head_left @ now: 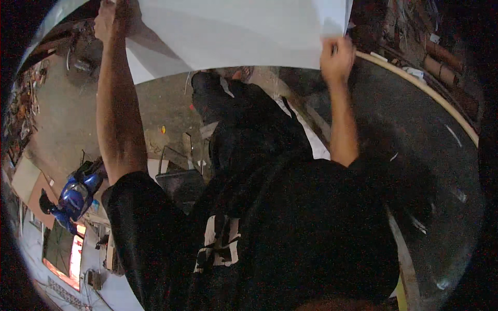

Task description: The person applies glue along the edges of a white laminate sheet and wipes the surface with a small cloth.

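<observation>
A big white sheet [233, 36] fills the dial at 12 o'clock, running off the top of view, with the worker's two bare arms reaching out to it. The right hand [338, 58], a little past 1, looks curled on the sheet's near right corner, thumb and fingers pinching the edge, though blur hides how firmly. The left hand [106, 23], between 10 and 11, is up by the left edge; I can't tell whether its fingers grip or merely rest there.

From here, my worry is that right corner. So wide a sheet would hang its weight on a small pinch, and if it's as thin as it looks, a hard squeeze or uneven pull could crease it. Should the left side be barely held, it might slip and swing the sheet round.

The near edge spans the gap above the worker's dark leg [249, 114], with nothing seen propping its middle, so sagging there seems likely. At 3 o'clock lies the dark table [394, 119], with a pale rim [436, 90] at 2; if the corner dips rightward it could snag on that. The clutter [441, 62] beyond could scuff it too.
</observation>
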A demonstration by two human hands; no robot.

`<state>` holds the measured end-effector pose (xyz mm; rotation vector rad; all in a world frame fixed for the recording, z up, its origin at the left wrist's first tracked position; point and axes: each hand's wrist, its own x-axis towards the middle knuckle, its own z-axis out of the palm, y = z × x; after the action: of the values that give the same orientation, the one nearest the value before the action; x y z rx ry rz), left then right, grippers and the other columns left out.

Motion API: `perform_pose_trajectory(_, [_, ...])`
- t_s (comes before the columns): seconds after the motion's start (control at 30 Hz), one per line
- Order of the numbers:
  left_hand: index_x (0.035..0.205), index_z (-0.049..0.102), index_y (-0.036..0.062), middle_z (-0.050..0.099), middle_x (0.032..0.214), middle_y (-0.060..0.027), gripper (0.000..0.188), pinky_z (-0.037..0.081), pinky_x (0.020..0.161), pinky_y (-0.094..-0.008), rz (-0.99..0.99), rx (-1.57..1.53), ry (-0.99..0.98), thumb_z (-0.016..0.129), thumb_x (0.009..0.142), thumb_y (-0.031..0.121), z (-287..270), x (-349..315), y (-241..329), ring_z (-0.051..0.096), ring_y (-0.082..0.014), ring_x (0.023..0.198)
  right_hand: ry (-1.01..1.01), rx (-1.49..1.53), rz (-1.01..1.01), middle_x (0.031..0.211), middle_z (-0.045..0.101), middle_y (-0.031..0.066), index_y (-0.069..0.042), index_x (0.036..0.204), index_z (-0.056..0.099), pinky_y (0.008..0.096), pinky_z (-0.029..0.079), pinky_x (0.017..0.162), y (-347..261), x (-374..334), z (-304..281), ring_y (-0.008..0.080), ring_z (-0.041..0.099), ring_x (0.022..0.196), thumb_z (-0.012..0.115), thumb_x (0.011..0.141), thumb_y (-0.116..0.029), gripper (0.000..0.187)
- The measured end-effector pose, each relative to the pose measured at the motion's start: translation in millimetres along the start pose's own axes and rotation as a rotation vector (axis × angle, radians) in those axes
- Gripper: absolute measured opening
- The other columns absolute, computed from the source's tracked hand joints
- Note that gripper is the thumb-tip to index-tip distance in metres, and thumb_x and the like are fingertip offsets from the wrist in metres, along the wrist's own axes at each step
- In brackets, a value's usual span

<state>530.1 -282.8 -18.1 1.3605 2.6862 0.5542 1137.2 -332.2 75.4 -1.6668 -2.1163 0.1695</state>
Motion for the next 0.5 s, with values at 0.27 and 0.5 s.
perform_pose_trajectory(0.27, [0.127, 0.059, 0.0179, 0.064, 0.12, -0.0222, 0.085, 0.046, 0.091, -0.0556, -0.056, 0.051, -0.107, 0.031, 0.082, 0.085, -8.8, -40.4, 94.0, 0.061, -0.0431, 0.111, 0.02, 0.01, 0.036, 0.079, 0.059, 0.0051, -0.01, 0.077, 0.057, 0.0458, 0.037, 0.08, 17.5, 12.9, -7.8, 0.0294, 0.057, 0.088, 0.069, 0.084, -0.019, 0.016])
perform_pose_trajectory(0.5, [0.124, 0.059, 0.0222, 0.066, 0.115, -0.0214, 0.078, 0.047, 0.089, -0.0557, -0.062, 0.077, -0.001, 0.031, 0.084, 0.083, -9.2, -37.8, 79.0, 0.062, -0.0431, 0.11, -0.05, 0.041, -0.002, 0.079, 0.06, 0.0035, -0.011, 0.078, 0.057, 0.0445, 0.037, 0.079, 6.8, -27.1, -18.7, 0.0274, 0.056, 0.086, 0.07, 0.083, -0.018, 0.015])
